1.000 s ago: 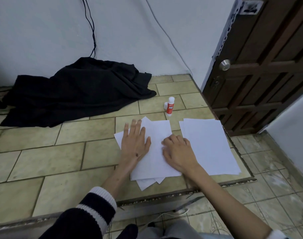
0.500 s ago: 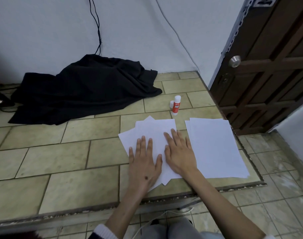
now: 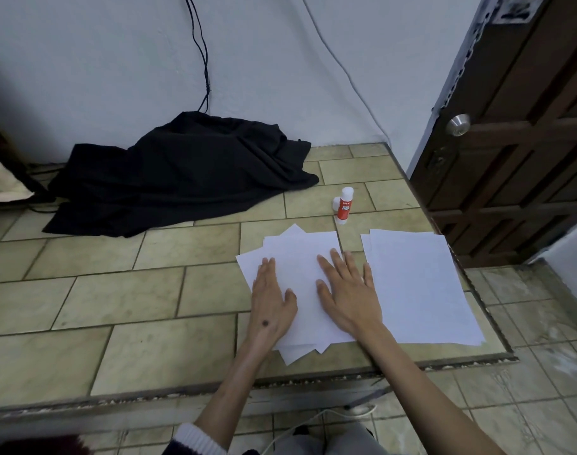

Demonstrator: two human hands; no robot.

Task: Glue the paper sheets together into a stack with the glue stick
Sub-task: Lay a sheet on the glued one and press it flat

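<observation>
A fanned stack of white paper sheets [image 3: 300, 267] lies on the tiled platform [image 3: 149, 300]. My left hand [image 3: 270, 300] presses flat on its left side with fingers apart. My right hand [image 3: 346, 290] lies flat on its right side, fingers spread. A second pile of white sheets [image 3: 418, 284] rests just to the right, near the platform's edge. Behind the stack stands the red and white glue stick [image 3: 344, 205], upright and capped, with a loose white cap-like piece beside it. Neither hand holds anything.
A crumpled black cloth [image 3: 182, 172] covers the back of the platform by the white wall. A dark wooden door [image 3: 517, 126] with a metal knob stands at the right. The platform's front edge drops to a lower tiled floor [image 3: 527, 405], where a white cable lies.
My left hand slid down toward the near edge of the stack. My right hand went from curled to flat and spread. The camera view shifted left and up.
</observation>
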